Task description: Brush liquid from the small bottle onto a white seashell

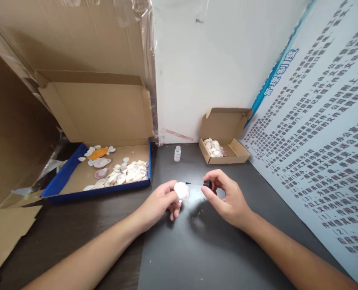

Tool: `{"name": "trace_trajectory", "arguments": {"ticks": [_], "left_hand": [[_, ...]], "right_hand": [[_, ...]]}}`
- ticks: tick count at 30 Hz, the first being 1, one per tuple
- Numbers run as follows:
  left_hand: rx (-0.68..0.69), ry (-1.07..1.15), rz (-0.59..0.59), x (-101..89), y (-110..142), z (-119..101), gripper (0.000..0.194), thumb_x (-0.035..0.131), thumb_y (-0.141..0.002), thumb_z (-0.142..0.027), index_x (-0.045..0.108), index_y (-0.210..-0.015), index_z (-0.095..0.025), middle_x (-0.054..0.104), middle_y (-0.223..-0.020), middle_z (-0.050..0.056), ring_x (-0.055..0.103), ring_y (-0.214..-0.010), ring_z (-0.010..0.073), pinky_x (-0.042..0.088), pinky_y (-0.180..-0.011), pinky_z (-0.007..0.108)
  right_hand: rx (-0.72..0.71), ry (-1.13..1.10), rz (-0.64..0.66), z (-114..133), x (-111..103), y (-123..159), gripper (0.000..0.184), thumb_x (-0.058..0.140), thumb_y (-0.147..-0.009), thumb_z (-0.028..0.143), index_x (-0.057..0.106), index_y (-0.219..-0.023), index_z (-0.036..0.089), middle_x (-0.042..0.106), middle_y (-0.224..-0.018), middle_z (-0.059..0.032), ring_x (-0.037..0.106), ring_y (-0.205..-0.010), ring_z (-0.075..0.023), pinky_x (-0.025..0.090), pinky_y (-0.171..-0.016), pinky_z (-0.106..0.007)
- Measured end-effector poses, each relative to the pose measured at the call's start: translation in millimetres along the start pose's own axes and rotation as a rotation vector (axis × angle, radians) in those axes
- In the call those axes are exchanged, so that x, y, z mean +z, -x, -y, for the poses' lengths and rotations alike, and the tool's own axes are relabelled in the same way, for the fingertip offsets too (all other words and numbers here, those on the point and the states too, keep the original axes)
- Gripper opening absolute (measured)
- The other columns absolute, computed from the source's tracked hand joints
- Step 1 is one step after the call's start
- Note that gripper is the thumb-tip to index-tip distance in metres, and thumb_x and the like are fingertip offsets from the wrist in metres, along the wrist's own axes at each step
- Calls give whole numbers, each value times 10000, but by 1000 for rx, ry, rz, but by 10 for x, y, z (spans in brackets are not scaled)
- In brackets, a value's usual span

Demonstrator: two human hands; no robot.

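My left hand (162, 200) pinches a white ribbed shell (182, 190) just above the dark table. My right hand (224, 197) is closed on a small black cap with a thin brush (203, 184), and the brush tip points left toward the shell, almost touching it. A little clear bottle (177, 153) stands open behind the hands, near the wall.
A large blue-edged cardboard box (76, 191) at the left holds several pale shells (127, 173) and one orange shell (99, 152). A small cardboard box (224, 151) with shells sits at the back right. A printed sign board (318, 133) leans along the right side.
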State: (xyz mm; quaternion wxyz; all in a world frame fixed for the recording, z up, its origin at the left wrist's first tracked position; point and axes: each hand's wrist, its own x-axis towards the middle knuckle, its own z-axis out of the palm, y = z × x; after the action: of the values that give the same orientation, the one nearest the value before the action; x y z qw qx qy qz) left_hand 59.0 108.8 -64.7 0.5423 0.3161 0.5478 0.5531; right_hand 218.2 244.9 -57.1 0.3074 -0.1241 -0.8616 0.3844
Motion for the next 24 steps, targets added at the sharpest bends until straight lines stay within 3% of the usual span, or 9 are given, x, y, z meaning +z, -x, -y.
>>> {"name": "trace_trajectory", "arguments": {"ticks": [4, 8, 12, 17, 22, 24], "left_hand": [[-14, 17, -10, 3, 5, -10, 155, 564, -673, -256, 496, -782, -170, 575, -623, -29, 529, -449, 77, 392, -425, 179], [-16, 12, -7, 2, 8, -9, 171, 566, -681, -255, 520, -819, -164, 582, -648, -24, 525, -451, 74, 386, -428, 179], [-14, -3, -3, 2, 18, -12, 139, 553, -687, -241, 517, -798, -165, 566, -641, -25, 498, -455, 67, 378, -437, 179], [-9, -14, 2, -1, 22, -22, 124, 533, -694, -235, 510, -796, -167, 546, -631, -28, 471, -456, 66, 369, -440, 182], [-13, -12, -9, 4, 22, -24, 118, 536, -697, -235, 499, -789, -171, 542, -629, -33, 468, -456, 64, 380, -451, 183], [-11, -10, -5, 3, 18, -19, 119, 533, -694, -233, 500, -790, -172, 548, -636, -30, 474, -455, 65, 378, -447, 184]], "right_hand": [[-6, -51, 77, -2, 4, 9, 128, 595, -886, 252, 521, -988, 230, 510, -720, 34, 494, -608, -119, 434, -592, -253], [34, -11, 5, 6, 4, -10, 115, 592, -882, 243, 521, -971, 225, 495, -705, 37, 476, -592, -116, 421, -577, -251], [32, -88, 79, 11, 0, -14, 118, 578, -894, 267, 512, -983, 225, 490, -695, 37, 487, -601, -122, 429, -581, -255], [82, -24, -5, 11, -7, -12, 108, 580, -885, 260, 512, -958, 218, 483, -689, 30, 476, -593, -127, 422, -574, -265], [46, -75, 84, 16, -1, -15, 117, 579, -884, 263, 513, -972, 221, 489, -690, 32, 484, -595, -127, 433, -579, -263], [72, -14, 55, 11, -1, -25, 117, 589, -876, 258, 518, -959, 216, 478, -684, 35, 466, -576, -122, 416, -557, -260]]}}
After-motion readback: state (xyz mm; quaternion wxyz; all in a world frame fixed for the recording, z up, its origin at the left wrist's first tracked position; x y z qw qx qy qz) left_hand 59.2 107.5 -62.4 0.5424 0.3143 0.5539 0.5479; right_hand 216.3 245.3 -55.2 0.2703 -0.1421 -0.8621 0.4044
